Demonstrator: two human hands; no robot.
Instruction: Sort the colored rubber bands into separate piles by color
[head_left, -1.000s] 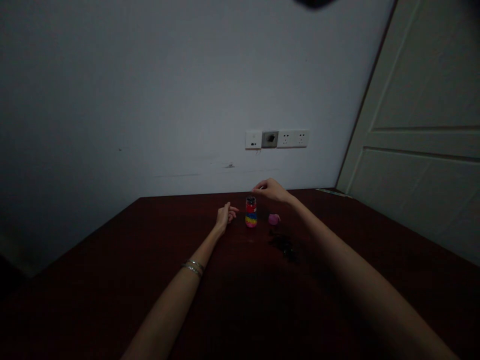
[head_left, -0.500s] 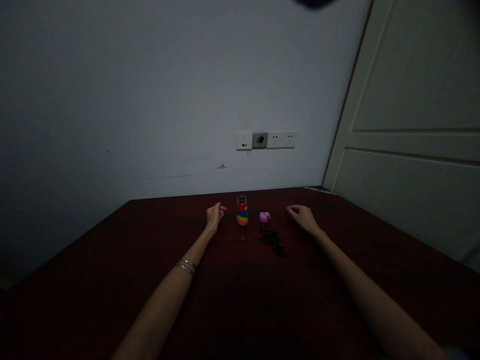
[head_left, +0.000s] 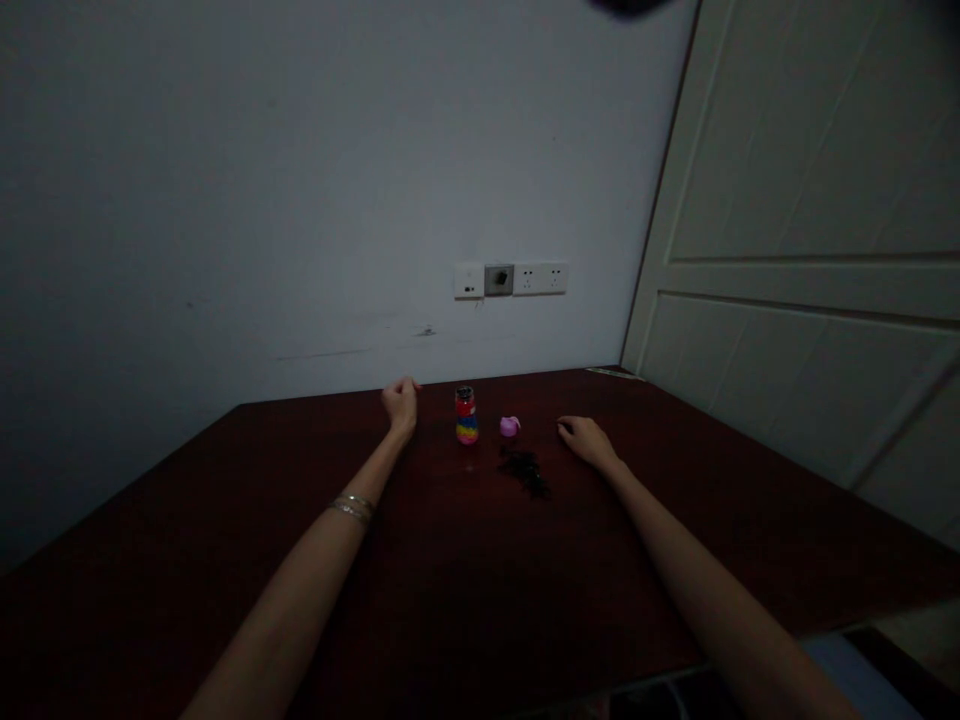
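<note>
A small clear jar (head_left: 466, 418) stands upright on the dark red table, filled with bright layers of red, blue, yellow and pink, with something dark at its mouth. Right of it sits a pink cap (head_left: 510, 427). Closer to me lies a loose pile of small black bands or strands (head_left: 526, 470), too dark to make out singly. My left hand (head_left: 400, 402) is left of the jar, apart from it, curled into a loose fist with nothing visible in it. My right hand (head_left: 586, 440) rests on the table right of the cap, fingers loosely bent and apart, touching neither cap nor pile.
The wooden table (head_left: 420, 580) meets a pale wall (head_left: 337, 200) at the back, where a row of sockets (head_left: 511, 280) is fixed. A white panelled door (head_left: 795, 270) stands to the right. A thin strip (head_left: 613, 373) lies at the table's back right corner.
The view has swung a little to the right, so everything sits further left. My left hand has turned and curled into a fist, shifting away from the jar. My right hand stays on the table.
</note>
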